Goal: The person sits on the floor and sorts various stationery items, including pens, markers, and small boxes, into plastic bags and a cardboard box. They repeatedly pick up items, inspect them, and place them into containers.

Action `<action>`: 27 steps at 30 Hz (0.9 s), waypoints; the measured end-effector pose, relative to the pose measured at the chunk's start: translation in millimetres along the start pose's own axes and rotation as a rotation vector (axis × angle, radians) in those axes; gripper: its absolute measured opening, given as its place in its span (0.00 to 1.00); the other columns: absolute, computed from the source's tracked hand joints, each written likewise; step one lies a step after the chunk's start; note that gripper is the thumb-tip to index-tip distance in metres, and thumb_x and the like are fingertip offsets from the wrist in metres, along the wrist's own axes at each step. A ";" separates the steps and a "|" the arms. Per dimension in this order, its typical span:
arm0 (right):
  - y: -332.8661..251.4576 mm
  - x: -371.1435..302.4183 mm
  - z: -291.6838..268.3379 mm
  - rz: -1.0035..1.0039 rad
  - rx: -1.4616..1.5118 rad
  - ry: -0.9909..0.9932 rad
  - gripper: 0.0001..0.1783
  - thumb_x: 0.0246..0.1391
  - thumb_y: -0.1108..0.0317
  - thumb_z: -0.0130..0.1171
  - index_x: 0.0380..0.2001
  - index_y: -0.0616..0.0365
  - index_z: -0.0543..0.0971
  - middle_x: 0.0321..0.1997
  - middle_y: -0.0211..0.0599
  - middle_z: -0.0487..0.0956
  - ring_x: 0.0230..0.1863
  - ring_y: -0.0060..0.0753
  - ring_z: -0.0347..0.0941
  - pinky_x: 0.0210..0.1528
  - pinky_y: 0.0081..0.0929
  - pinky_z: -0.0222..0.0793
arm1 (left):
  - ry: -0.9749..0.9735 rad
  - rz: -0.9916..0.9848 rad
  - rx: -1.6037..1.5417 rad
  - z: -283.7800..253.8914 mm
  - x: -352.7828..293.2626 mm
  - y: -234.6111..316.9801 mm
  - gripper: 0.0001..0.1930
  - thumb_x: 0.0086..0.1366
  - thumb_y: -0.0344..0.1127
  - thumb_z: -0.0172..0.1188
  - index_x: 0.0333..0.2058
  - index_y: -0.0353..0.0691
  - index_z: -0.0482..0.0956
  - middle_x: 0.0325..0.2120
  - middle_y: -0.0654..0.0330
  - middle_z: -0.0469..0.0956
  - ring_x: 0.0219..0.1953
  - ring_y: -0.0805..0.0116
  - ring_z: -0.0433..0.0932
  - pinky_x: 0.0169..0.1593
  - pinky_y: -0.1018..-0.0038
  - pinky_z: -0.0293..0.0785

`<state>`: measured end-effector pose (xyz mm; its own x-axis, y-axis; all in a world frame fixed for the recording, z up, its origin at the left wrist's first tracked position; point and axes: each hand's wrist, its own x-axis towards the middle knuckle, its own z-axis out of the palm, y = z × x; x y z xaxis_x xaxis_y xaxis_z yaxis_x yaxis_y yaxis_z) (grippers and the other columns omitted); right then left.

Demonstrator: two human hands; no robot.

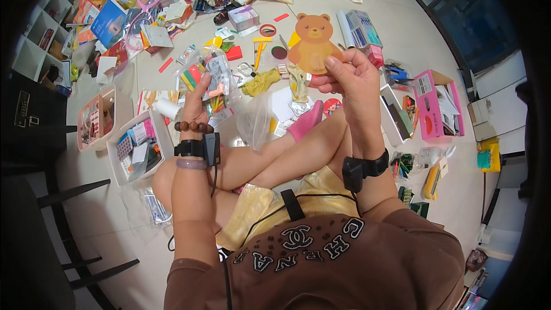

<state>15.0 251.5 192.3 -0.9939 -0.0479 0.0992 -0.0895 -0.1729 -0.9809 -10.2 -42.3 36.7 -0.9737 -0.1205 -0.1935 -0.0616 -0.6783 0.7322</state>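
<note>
bear cutout (313, 43): lower edge behind right hand (350, 74) | clear packet (209, 77): contents unreadable

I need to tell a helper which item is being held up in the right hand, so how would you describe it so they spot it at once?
Start at the person sitting cross-legged on the pale floor amid scattered craft supplies. Follow the raised right hand, whose grip pinches the lower edge of a flat orange-brown bear-shaped card cutout. Unlike the boxes and clear packets nearby, it has round ears and a bear face.
</note>
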 end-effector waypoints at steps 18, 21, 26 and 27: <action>56.9 -1.1 4.1 0.131 -0.131 -0.336 0.07 0.57 0.69 0.54 0.36 0.59 0.69 0.23 0.33 0.77 0.24 0.20 0.75 0.25 0.14 0.70 | -0.478 -0.075 -0.305 21.4 -35.5 4.4 0.22 0.63 0.37 0.54 0.54 0.36 0.64 0.48 0.50 0.73 0.48 0.63 0.75 0.48 0.67 0.77; 84.4 -8.6 18.1 0.136 -0.186 -0.335 0.07 0.58 0.69 0.53 0.37 0.60 0.69 0.25 0.34 0.77 0.25 0.20 0.75 0.25 0.15 0.71 | -0.288 -0.171 -0.144 18.5 -42.8 7.7 0.23 0.63 0.37 0.55 0.54 0.35 0.64 0.41 0.53 0.77 0.39 0.66 0.79 0.43 0.72 0.80; 100.7 -19.3 37.6 0.090 -0.181 -0.308 0.08 0.55 0.73 0.54 0.37 0.61 0.69 0.26 0.35 0.78 0.24 0.18 0.75 0.25 0.16 0.71 | -0.388 -0.116 -0.032 22.7 -42.4 6.9 0.26 0.58 0.34 0.61 0.54 0.34 0.65 0.44 0.56 0.75 0.42 0.70 0.77 0.46 0.77 0.75; 101.0 -21.2 40.0 0.088 -0.185 -0.305 0.09 0.55 0.73 0.54 0.39 0.61 0.69 0.28 0.37 0.78 0.25 0.19 0.75 0.25 0.17 0.72 | -0.383 -0.104 -0.027 24.7 -40.8 6.0 0.26 0.59 0.34 0.60 0.54 0.34 0.64 0.44 0.56 0.75 0.42 0.70 0.77 0.46 0.76 0.76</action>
<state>29.6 195.7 97.8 -0.9361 -0.3504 0.0313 -0.0426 0.0246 -0.9988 23.8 -23.5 65.1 -0.9742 0.2255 -0.0051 -0.1638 -0.6917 0.7033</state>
